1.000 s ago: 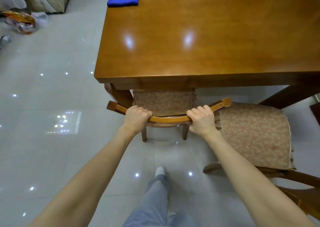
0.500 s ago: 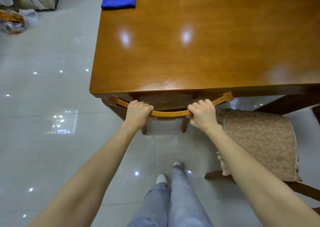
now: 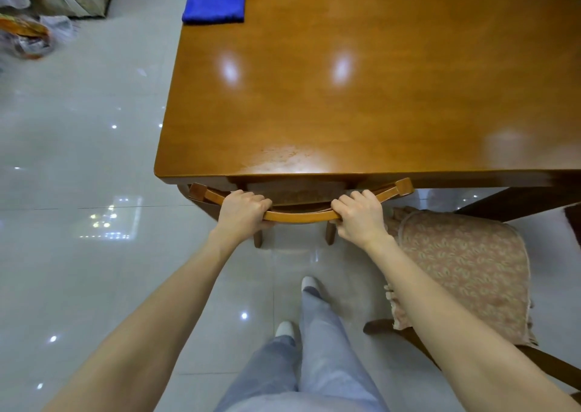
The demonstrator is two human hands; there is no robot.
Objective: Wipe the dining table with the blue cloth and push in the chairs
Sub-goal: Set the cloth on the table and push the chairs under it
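Pale, glossy tiled floor (image 3: 78, 160) with bags (image 3: 28, 34) lying at the far upper left. The blue cloth (image 3: 214, 2) lies folded on the far left corner of the dining table (image 3: 377, 81), well apart from both hands. At the table's near edge, the left hand (image 3: 240, 215) is wrapped over the curved top rail of the chair (image 3: 300, 216), fingers curled round the wood. The right hand (image 3: 361, 218) grips the same rail farther along in the same way. Compared with a second ago, the chair's patterned seat, then largely exposed in front of the table, has slid almost wholly beneath the tabletop, and the rail now sits just beside the table edge. This chair is judged to be nearly or fully pushed in. At right, a second chair (image 3: 465, 270) with a matching cushion stands out from the table, angled away, and appears to be the next one to push in.
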